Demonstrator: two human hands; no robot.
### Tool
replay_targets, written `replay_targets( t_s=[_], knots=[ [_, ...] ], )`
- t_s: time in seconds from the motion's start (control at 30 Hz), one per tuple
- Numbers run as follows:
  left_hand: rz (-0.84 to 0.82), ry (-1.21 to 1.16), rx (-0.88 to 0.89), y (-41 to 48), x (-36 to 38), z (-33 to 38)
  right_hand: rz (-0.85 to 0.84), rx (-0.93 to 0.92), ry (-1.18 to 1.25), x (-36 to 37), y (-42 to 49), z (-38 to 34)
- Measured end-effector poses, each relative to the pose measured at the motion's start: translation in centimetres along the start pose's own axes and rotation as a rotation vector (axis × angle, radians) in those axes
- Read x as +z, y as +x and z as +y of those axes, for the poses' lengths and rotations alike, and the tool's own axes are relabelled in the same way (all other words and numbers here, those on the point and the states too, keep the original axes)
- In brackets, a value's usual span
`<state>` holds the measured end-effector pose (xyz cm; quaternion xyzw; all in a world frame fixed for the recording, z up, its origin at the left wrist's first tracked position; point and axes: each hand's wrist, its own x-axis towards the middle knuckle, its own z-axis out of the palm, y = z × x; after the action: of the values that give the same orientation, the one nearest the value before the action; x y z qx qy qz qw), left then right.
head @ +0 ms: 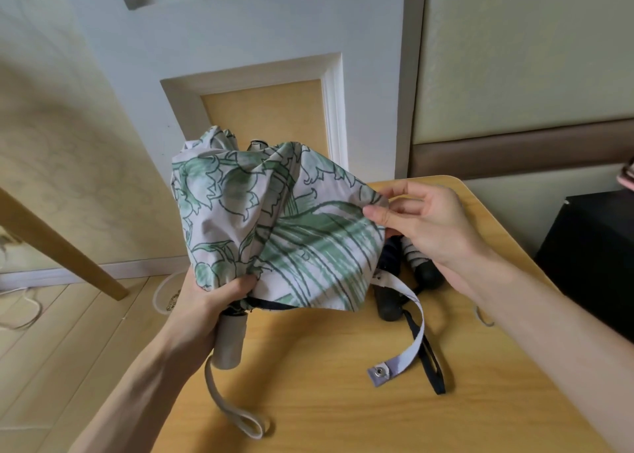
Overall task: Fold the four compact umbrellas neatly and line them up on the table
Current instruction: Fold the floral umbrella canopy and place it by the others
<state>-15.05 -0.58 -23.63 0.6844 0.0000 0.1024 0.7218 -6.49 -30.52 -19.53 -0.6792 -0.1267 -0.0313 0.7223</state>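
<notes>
The left hand (212,298) grips the flower umbrella (274,219) low down; it points up. The right hand (425,222) pinches its right cloth edge.

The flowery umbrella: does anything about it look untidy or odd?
Its canopy bunches crumpled, not pleated; the left hand grips it above the handle, the right hand pinches one edge. Its snap strap dangles unfastened.

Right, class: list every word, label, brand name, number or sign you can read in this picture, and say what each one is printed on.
None: no readable text anywhere in this view.
The floral umbrella carries only a green leaf-and-flower print.
Its strap ends in a plain metal snap; its handle is bare.
The dark umbrellas on the table show no label.
</notes>
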Motion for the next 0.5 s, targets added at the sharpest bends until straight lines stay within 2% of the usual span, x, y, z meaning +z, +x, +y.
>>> replay_targets(
  t_s=[0.17,0.27,0.37,0.5],
  knots=[
    [-0.036,0.043,-0.003,0.0,-0.1,-0.1,0.011,-0.128,-0.208,-0.4,0.3,0.1],
    [-0.028,0.058,-0.027,-0.1,-0.5,0.3,-0.122,-0.148,-0.316,-1.5,0.8,-0.4],
    [-0.042,0.062,-0.027,-0.3,-0.4,0.7,-0.268,-0.139,-0.325,-2.0,0.8,-0.8],
    [-0.052,0.046,-0.01,-0.3,-0.4,0.5,-0.302,-0.116,-0.295,-1.9,0.5,-1.0]
  ],
)
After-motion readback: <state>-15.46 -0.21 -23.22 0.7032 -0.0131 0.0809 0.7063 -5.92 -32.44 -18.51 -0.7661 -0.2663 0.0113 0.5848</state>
